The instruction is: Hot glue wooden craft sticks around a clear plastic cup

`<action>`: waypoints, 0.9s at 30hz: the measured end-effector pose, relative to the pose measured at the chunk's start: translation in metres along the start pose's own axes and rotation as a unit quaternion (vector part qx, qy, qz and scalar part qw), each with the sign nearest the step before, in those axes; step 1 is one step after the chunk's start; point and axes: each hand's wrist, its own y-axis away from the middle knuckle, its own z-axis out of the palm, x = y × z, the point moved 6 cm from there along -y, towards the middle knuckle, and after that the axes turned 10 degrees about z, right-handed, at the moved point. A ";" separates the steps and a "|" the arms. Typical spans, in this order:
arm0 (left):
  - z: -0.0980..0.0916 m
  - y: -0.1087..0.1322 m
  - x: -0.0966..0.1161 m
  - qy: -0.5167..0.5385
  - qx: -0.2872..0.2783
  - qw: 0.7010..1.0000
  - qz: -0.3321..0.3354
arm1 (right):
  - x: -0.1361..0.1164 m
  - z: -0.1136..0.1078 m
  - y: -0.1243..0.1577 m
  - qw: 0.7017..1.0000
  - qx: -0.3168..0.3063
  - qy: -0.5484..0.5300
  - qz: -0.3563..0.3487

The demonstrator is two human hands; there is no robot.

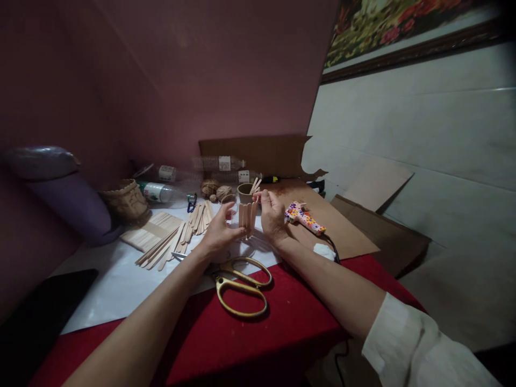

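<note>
A small row of upright wooden craft sticks [247, 217] with rounded tops sits between my hands, above the white sheet. At its lower left edge, the thumb of my left hand [220, 230] presses against the sticks, while the index finger curls above and apart. My right hand [274, 215] closes along their right side, its fingertips near the top and partly hidden behind the thumb. Right behind stands a brown round cup [244, 190] with a few loose sticks [256, 186] leaning out. Large gold-handled scissors [242, 287] lie below my hands, their blades partly covered by my left wrist.
Loose craft sticks [165, 250] and a banded bundle [155, 230] lie left. Behind are twine balls [223, 193], plastic bottles [157, 192] and a woven basket [124, 200]. A flower-patterned glue gun [303, 216] with a cord rests on cardboard [342, 234] at right. Red cloth [298, 333] covers the front.
</note>
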 end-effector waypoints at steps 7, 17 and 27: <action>0.001 0.000 0.001 0.062 -0.011 0.998 -0.023 | 0.007 -0.001 -0.004 0.999 0.019 -0.030 0.038; 0.011 0.000 -0.001 0.058 -0.065 0.996 0.004 | 0.008 0.002 -0.003 0.996 0.001 -0.049 0.079; 0.011 -0.002 0.000 -0.048 -0.070 0.996 0.031 | 0.007 0.007 0.002 0.998 -0.024 -0.023 0.045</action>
